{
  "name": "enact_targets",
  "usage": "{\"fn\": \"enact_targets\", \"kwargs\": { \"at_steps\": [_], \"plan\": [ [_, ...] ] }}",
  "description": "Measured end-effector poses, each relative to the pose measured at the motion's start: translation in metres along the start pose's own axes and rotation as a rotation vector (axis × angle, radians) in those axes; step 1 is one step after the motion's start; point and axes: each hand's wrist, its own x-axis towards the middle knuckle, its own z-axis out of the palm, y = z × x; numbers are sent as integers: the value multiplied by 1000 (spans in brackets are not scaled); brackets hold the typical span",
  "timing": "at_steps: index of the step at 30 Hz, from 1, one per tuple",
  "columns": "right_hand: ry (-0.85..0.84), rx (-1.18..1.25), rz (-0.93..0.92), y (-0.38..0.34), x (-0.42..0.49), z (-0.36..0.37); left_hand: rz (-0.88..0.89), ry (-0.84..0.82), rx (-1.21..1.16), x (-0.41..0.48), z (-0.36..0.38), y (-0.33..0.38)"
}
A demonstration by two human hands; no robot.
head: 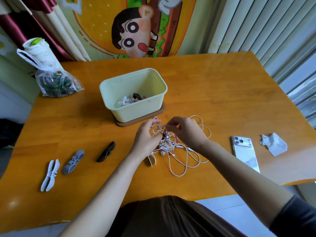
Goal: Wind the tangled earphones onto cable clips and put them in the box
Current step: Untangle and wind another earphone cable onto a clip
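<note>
**A:** How far along are we?

**B:** Partway, we'd judge. The box sits at centre frame, just above our hands. A few wound bundles already lie in its bottom: white ones, plus something pinkish and dark.

**A:** And the rest?

**B:** The tangled earphones lie on the table just below the box. White cords are knotted with reddish ones, and loops spill toward the lower right. None of that is wound yet.

**A:** What are our hands doing?

**B:** Both are in the knot. Our left hand has its fingers curled into the left side of the bunch, holding it. Our right hand pinches a strand near an earbud at the top of the knot. We read this as teasing one pair free, not winding.

**A:** Clips?

**B:** Three lie unused at lower left, well apart from the tangle: a white clip, a grey clip and a black clip. A second white clip peeks out just below our left wrist, right beside the cords.

**A:** So what's left?

**B:** We separate each pair, wind it onto a clip and put it in the box. We cannot tell how many pairs the knot holds, only that there are at least two cord colours.
</note>
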Motion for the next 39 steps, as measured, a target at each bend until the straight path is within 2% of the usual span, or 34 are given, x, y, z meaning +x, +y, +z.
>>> {"fn": "enact_targets", "kwargs": {
  "at_steps": [3,6,13,18,20,28,35,39],
  "plan": [
    [-20,19,-15,-1,0,-2,33,-51,-64,3,3,2],
    [-56,24,-41,-3,1,-5,35,-6,6,8,3,-1],
    [-65,-65,-43,0,6,-12,28,-13,42,12,-7,-4],
    [-40,-115,-78,-6,7,-15,-98,-125,-308,6,-8,6],
    [-26,-130,-89,-7,7,-18,-85,-146,-325,6,-9,6],
    [41,-97,-111,-14,6,-27,-32,2,-73,15,-13,-9],
    [11,-193,-86,-13,4,-30,-26,47,-335,9,-11,-1],
    [35,-232,-18,-9,6,-28,-8,4,-296,8,-12,3]
  ]
}}
